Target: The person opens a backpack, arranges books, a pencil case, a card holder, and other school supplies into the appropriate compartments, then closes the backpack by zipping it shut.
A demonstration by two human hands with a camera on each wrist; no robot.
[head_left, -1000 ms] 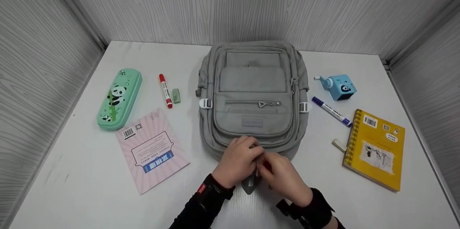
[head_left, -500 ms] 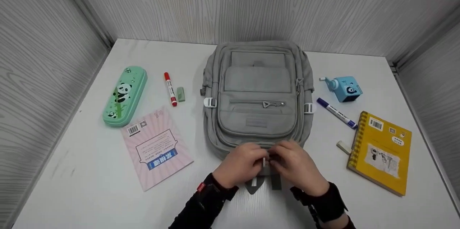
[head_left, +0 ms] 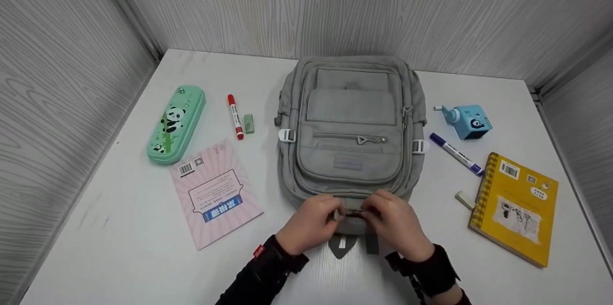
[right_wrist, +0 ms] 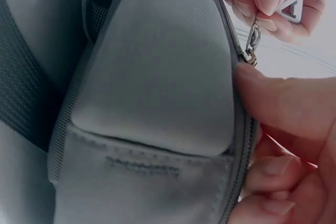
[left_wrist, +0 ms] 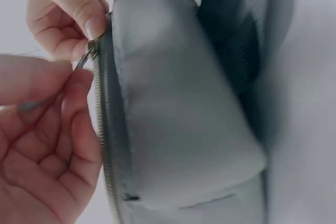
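The rounded fabric backpack (head_left: 352, 106) is plain grey, its plastic side buckles (head_left: 287, 135) white. The oblong mint-green pencil case (head_left: 176, 125) bears black-and-white pandas and green bamboo. The thin pink paper booklet (head_left: 215, 195) has paler rays; the thick yellow spiral notebook (head_left: 515, 209), a checked edge. The boxy plastic sharpener (head_left: 471, 122) is light blue. A slim white marker (head_left: 235, 117) has red ends, another marker (head_left: 456, 153) violet-blue ones. The flat counter (head_left: 119, 228) is white.

"What sort of place is on your screen?"

"From my end, a boxed-in work booth: a white tabletop (head_left: 96, 247) fills the lower frame, and grey wood-grain panels (head_left: 230, 5) stand across the top and down both sides."

"Home or office?"

"I can't tell which. I do see grey corner strips (head_left: 128, 10) at upper left and upper right, where panels meet."
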